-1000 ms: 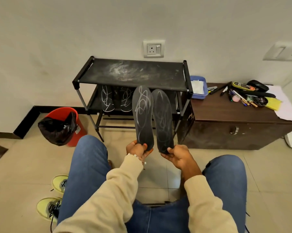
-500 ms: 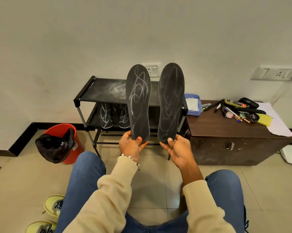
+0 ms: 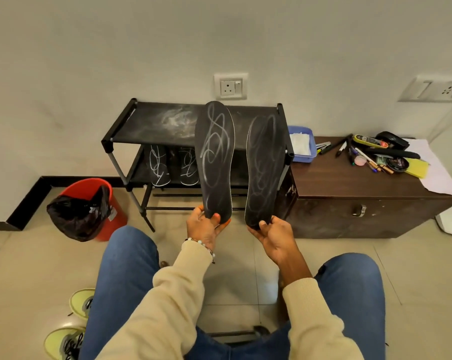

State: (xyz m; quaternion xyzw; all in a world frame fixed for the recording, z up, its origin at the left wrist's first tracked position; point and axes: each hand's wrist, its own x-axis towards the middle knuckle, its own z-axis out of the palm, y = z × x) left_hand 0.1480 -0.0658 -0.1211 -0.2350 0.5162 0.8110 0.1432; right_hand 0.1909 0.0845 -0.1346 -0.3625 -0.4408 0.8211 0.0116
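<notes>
Head view, nearest first: two knees in blue denim jeans (image 3: pixel 131 268) and two beige knit sleeves (image 3: pixel 173 294) reach forward from the bottom edge. On the tiled floor at lower left lie a pair of pale yellow-green sneakers (image 3: pixel 63 341).

The left hand (image 3: pixel 205 226), with a beaded bracelet (image 3: pixel 201 244) at the wrist, pinches the heel end of the left insole (image 3: pixel 215 157), a flat black foam piece scrawled with white looping lines; the thumb lies on the front and the fingers are curled behind. The right hand (image 3: pixel 274 236) grips the heel of the right insole (image 3: pixel 265 170), a matching black piece with fainter grey scribbles, in the same way. Both insoles stand upright in the air with toes up, side by side with a clear gap between them, the left one reaching higher.

Behind them is a black two-tier metal-and-fabric shoe rack (image 3: pixel 152 126) with a dusty top; two more scribbled black insoles (image 3: pixel 157 165) stand on its lower shelf. Left of the rack is a red plastic bucket (image 3: pixel 115 211) lined with a black bag. Right of the rack stands a dark brown wooden chest (image 3: pixel 349 216) carrying a small blue plastic tray (image 3: pixel 303 159) and a scatter of pens and markers (image 3: pixel 362 157). On the white wall above is a white wall socket (image 3: pixel 230 86).
</notes>
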